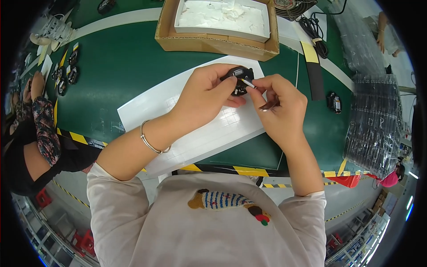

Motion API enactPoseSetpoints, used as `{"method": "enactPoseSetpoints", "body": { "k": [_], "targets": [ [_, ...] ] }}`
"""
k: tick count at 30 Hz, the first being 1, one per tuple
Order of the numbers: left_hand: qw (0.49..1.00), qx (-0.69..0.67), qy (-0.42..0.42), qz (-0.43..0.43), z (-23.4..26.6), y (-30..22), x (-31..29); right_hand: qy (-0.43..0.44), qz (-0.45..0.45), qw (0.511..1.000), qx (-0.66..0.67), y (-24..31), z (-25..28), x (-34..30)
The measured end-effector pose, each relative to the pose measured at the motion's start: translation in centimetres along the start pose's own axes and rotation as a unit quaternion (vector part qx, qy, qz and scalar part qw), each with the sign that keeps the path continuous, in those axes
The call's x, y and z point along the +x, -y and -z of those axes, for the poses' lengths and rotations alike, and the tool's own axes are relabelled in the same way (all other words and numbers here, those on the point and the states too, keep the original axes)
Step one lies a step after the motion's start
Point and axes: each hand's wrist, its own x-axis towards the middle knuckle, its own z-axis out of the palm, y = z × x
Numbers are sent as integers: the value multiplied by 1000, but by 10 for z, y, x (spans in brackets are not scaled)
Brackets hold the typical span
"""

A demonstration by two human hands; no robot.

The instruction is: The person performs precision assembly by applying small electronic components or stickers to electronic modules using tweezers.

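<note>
My left hand point(209, 89) grips a small black plastic device housing point(240, 73) between thumb and fingers, a little above the white sheet. In my right hand point(282, 100) is a slim metal-tipped tool point(248, 83), pinched between thumb and fingertips. The tool's tip meets the housing's face near my left thumb. A dark, shiny piece point(269, 106) shows under the curled fingers of my right hand; whether it belongs to the tool I cannot tell. Beneath both hands lies the white sheet point(200, 138) with a faint grid, on the green table mat point(102, 80).
An open cardboard box point(213, 43) holding a white tray of paper scraps stands ahead. Clear plastic trays point(372, 124) are stacked at right, near another black housing point(334, 102). Several black parts point(71, 73) lie at left by a co-worker's arm point(45, 127). A coiled cable point(313, 31) lies far right.
</note>
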Motion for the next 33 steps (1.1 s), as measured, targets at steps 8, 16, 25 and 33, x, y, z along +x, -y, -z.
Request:
{"method": "enactPoseSetpoints", "body": {
  "k": [8, 16, 25, 33],
  "targets": [
    [998, 7, -7, -63, 8, 0, -2, -62, 320, 940, -105, -13, -14, 3],
    [997, -11, -18, -71, 12, 0, -2, -77, 285, 954, -52, -14, -25, 10],
    [996, 1, 19, -84, 7, 10, -2, -49, -134, 987, 77, -4, -19, 9],
    [995, -45, -28, -83, -1, 12, 1, 8, -265, 937, 227, -1, -9, 18]
  ]
}}
